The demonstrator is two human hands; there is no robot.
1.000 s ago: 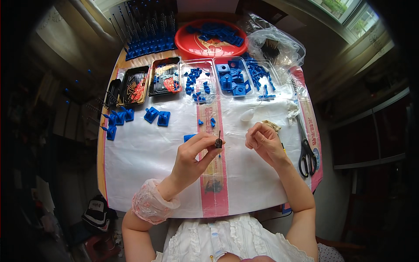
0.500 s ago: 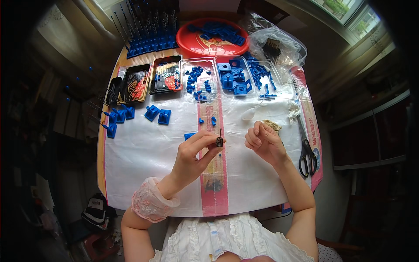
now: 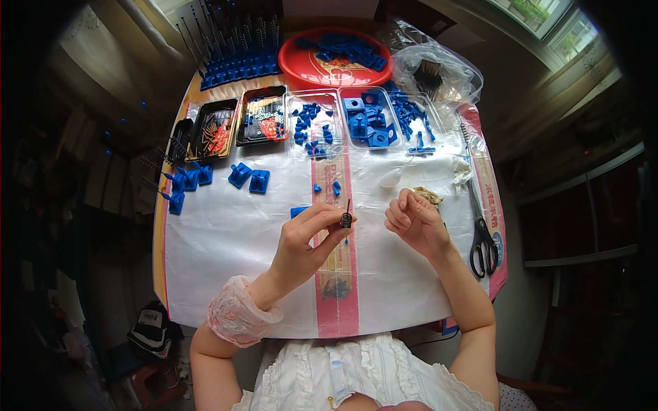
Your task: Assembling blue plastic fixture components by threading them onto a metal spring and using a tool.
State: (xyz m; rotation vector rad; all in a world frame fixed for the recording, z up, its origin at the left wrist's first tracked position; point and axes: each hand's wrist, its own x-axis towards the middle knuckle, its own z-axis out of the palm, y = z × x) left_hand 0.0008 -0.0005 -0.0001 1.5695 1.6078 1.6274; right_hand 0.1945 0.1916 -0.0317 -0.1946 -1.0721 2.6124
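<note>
My left hand (image 3: 306, 240) pinches a small dark metal pin with a round base (image 3: 347, 218), holding it upright above the white table cover (image 3: 226, 240). My right hand (image 3: 413, 219) hovers just to the right of it with the fingers curled loosely inward and nothing visible in them. A small blue plastic piece (image 3: 298, 212) lies on the cover just behind my left hand. Two more tiny blue pieces (image 3: 327, 187) lie a little farther back.
Clear trays of blue plastic parts (image 3: 370, 120), dark trays of metal pins (image 3: 236, 127) and a red bowl (image 3: 334, 58) line the far edge. Loose blue blocks (image 3: 248, 178) lie at the left. Black scissors (image 3: 483, 240) rest at the right, near a clear plastic bag (image 3: 439, 72).
My right hand has drawn its fingers in and shifted slightly. My left hand keeps the pin at nearly the same spot.
</note>
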